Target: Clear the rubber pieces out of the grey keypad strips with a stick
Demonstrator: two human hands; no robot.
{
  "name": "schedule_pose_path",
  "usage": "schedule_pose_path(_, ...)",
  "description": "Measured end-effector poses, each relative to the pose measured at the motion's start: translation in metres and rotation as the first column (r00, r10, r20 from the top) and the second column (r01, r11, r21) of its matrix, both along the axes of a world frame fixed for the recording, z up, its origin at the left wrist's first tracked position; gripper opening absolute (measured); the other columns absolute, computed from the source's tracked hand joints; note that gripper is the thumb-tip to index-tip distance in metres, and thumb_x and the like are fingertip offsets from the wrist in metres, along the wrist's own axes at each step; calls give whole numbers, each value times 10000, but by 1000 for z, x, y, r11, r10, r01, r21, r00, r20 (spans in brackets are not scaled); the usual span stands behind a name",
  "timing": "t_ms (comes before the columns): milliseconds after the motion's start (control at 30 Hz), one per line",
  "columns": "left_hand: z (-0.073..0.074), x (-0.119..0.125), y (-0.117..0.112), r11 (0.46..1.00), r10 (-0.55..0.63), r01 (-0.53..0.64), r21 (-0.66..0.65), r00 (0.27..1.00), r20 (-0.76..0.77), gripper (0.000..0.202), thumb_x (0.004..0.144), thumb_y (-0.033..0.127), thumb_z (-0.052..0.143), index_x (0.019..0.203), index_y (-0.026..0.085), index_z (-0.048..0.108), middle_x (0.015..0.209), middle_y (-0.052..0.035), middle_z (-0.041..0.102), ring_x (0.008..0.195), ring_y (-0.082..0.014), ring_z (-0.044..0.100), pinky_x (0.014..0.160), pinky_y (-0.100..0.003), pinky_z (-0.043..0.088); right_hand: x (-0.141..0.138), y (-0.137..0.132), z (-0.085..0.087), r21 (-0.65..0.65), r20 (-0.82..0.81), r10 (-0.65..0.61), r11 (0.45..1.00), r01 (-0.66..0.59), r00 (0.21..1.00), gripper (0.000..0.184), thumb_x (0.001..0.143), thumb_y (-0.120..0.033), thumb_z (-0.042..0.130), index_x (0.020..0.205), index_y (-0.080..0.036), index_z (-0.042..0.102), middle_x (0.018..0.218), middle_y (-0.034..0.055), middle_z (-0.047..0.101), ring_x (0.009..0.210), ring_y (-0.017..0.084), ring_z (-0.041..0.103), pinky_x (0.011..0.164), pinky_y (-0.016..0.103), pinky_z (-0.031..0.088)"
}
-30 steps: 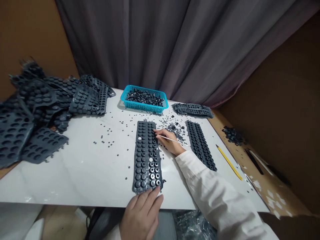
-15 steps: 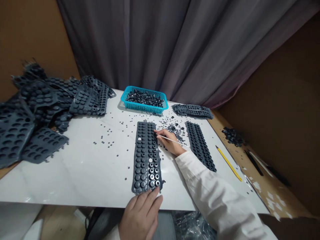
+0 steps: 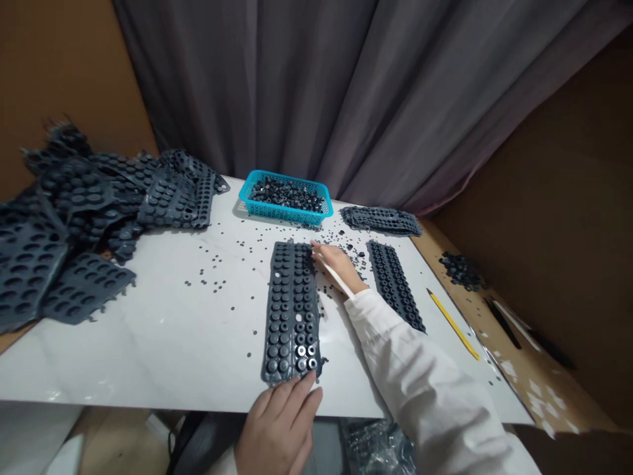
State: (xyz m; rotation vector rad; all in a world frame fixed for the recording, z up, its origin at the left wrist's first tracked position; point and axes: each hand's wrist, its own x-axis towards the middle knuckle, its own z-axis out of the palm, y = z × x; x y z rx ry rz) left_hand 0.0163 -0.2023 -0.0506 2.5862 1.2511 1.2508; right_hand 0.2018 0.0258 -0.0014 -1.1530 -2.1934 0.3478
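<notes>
right hand (image 3: 342,261) pinched round stick (image 3: 338,275) | left hand (image 3: 278,424) loose, fingertips on strip (image 3: 291,300) | near-right studs (image 3: 307,351) holed, many left-side ones seemingly undone

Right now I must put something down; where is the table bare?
The front left of the white table, between the dark sheet pile, the front edge and stray bits beside the middle strip. Crowded: between basket, right hand and second strip, where dark bits cluster.

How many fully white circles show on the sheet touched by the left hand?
2. One circle is in the left half of the sheet, towards its far end; the other circle is in the right half, nearer the left hand. Others may be hidden.
</notes>
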Motion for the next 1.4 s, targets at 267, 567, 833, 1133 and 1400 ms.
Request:
schedule_pose_path(267,1,2,2,999,20,-21,36,999,31,269,870,191,443,1033,202,656,1110,-1,667,936,-162,578,803,-282,396,0,-9,-1,-68,-92,6,998,-12,996,176,909,-340,461,964,-207,562,1229,115,611,1125,219,592,902,371,484)
schedule_pose_path(567,0,2,1,999,32,-33,31,999,25,265,871,189,445,1031,207,655,1095,1,673,945,-158,583,810,-283,401,-1,-10,-7,-100,-64,55,993,-61,996,168,904,-317,477,951,-197,586,1145,112,659,1067,219,624,879,369,496)
schedule_pose_path(833,0,2,1,999,17,-18,26,999,29,261,872,192,446,1027,205,656,1117,13,664,943,-152,578,809,-275,389,3,7,-4,-50,-13,-25,998,24,1000,185,874,-273,505,1014,-202,603,1120,117,670,1019,261,631,889,388,471)
schedule_pose_path(1133,-1,3,2,998,36,-37,57,999,28,261,862,190,448,1016,207,658,1091,6,673,937,-150,585,801,-269,398,19,5,-3,-46,-179,-184,983,179,966,193,881,-358,493,952,-200,577,1198,124,628,1078,254,606,890,413,465)
schedule_pose_path(1400,7,0,3,999,23,-24,39,999,43,250,852,178,441,965,216,661,1055,11,684,895,-152,590,766,-277,407,14,-7,-2,-89,-280,-191,981,173,941,224,823,-390,579,864,-176,633,870,76,677,781,194,642,700,305,516)
